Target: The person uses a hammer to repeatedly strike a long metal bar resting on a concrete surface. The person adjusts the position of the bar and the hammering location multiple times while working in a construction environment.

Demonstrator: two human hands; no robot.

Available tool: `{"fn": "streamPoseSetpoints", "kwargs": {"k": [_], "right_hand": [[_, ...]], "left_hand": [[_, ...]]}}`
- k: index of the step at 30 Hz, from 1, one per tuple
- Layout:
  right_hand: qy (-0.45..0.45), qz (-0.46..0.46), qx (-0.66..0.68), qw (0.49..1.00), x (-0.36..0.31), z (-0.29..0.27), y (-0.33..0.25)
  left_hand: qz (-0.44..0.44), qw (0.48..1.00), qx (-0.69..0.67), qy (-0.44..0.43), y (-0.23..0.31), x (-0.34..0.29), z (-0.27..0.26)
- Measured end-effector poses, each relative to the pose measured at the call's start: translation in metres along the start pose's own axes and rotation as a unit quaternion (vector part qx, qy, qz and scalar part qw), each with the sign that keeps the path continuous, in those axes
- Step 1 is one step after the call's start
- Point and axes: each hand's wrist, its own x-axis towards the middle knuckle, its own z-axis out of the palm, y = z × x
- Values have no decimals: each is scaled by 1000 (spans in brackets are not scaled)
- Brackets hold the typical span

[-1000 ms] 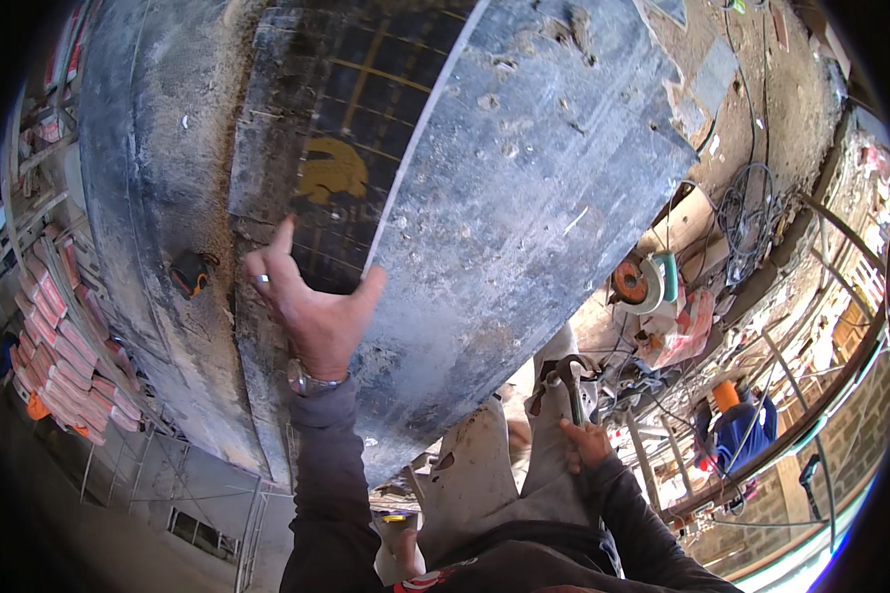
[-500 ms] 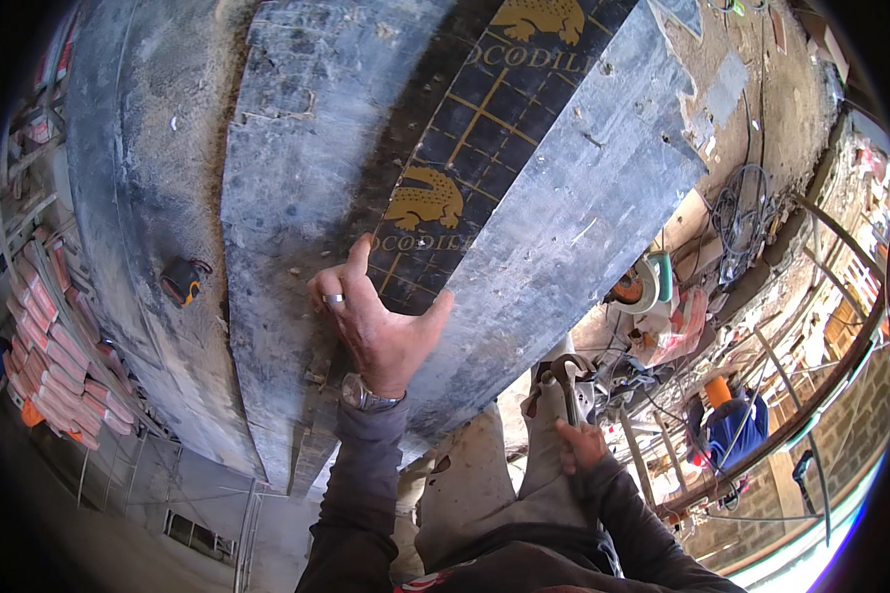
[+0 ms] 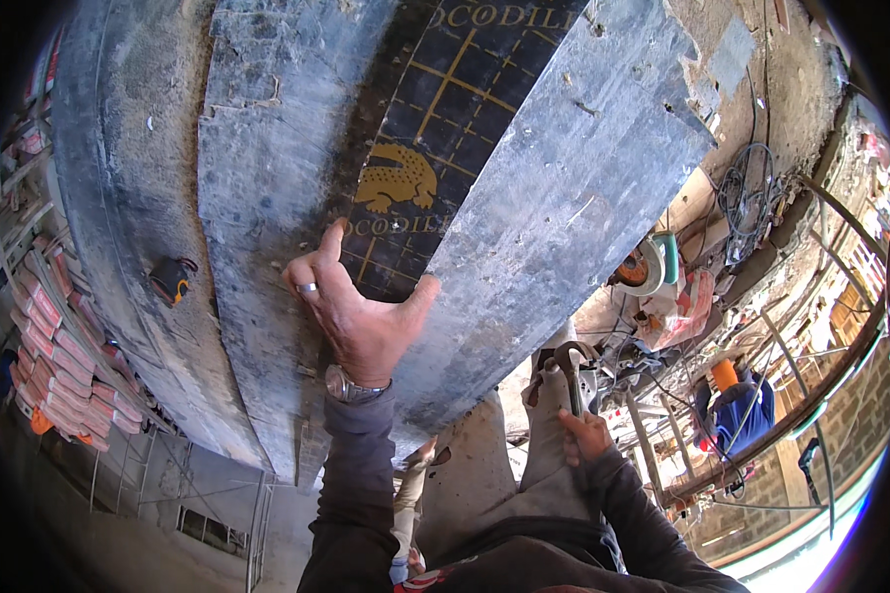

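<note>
While my left fingers grip the black plywood strip edge to edge at its near end, my right fingers wrap a claw hammer; strip already laid atop the worn panel; whether it's fastened anywhere, I can't tell.

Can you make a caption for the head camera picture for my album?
Left hand gripping a dark, gold-marked board by its near end, right hand holding a hammer-like tool.

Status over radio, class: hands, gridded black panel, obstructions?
Left hand gripping long, black, gold-gridded panel. Right hand holding curved-headed grey metal tool. Black-and-orange tape measure lies left, apart from panel.
</note>
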Motion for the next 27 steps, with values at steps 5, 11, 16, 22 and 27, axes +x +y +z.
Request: {"fn": "streamPoseSetpoints", "kwargs": {"k": [5,11,16,22,27], "right_hand": [[1,10,9,1000,-3,1,-5],[-4,19,10,1000,-1,-2,-5],[-6,13,23,1000,-6,0,-7],[2,11,13,1000,-2,-3,-4],[10,-2,14,1000,2,-7,-2]], "left_hand": [[-7,1000,0,-15,-1,-3,-2],[6,1000,19,-12,-3,-6,3],[12,1000,5,-1,-4,-5,4],[14,1000,-4,-2,-3,-5,5],[39,999,2,15,-3,-2,7]]}}
